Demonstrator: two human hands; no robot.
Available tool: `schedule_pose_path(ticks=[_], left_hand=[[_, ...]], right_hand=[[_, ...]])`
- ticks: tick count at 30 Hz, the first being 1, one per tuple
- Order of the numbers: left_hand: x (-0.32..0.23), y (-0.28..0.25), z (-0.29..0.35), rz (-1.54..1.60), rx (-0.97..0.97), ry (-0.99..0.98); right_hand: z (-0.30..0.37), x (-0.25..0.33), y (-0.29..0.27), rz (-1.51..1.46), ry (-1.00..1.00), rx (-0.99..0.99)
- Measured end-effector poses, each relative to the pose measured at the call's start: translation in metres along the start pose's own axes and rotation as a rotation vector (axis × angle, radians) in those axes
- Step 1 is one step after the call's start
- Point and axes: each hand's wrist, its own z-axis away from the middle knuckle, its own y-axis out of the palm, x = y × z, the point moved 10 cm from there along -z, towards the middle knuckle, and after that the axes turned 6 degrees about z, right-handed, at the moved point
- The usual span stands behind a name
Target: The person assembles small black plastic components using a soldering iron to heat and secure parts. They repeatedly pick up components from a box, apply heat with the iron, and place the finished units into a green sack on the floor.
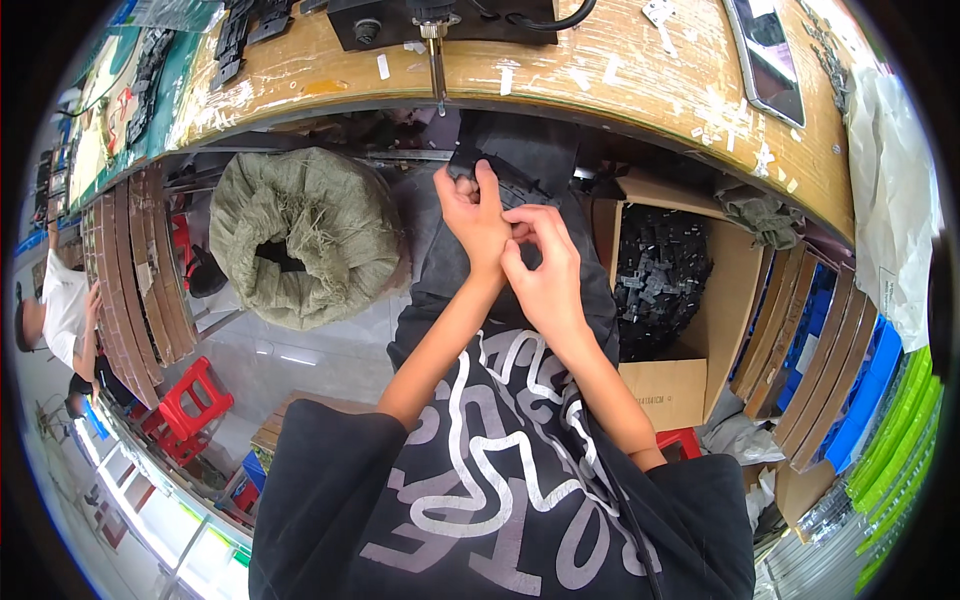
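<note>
- Find the left hand (475,222) at upper centre of the frame with partly curled fingers, and the right hand (550,270) directly to its right, with thumb and forefinger drawn near each other and apparently touching the left. Cannot tell from this angle about a grip in either.
- Look for the dark piece (518,184) at upper centre, just beside the left fingers; cannot tell whether held or merely lying over the dark trousers (435,270), black on black.
- Steady the piece with the left fingers, leaving fine work to the right thumb and forefinger; press lightly, to avoid snapping or flicking off something small.
- Tilt toward the light, away from the black cloth, for a clearer edge.
- Mind the metal shaft (437,65) below the black machine (385,25) at top centre, pointing down near the edge of the bench (640,90); avoid raising fingers straight into it.
- Keep elbows clear of the cardboard box (728,325) with black parts (655,270), right of centre, and the green sack (355,225), left of centre.
- Leave alone the phone (772,75) and white scraps (725,115), upper right.
</note>
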Motion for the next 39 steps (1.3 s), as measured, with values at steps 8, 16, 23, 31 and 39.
schedule_pose_path(ticks=[8,16,23,31,39], left_hand=[[0.012,-0.006,0.0,-0.088,0.029,-0.023],[-0.014,0.006,-0.006,-0.039,0.108,0.026],[-0.059,0.005,-0.008,0.04,0.244,-0.092],[-0.091,0.038,0.03,-0.026,0.471,-0.231],[-0.086,0.035,0.025,-0.006,0.512,-0.325]], right_hand=[[0.022,-0.034,0.01,-0.139,0.233,0.121],[0.03,-0.019,0.017,-0.256,0.272,0.249],[0.001,0.021,-0.049,-0.003,-0.004,-0.092],[0.015,0.027,-0.004,-0.332,0.367,0.288],[0.016,0.032,0.014,-0.603,0.367,0.322]])
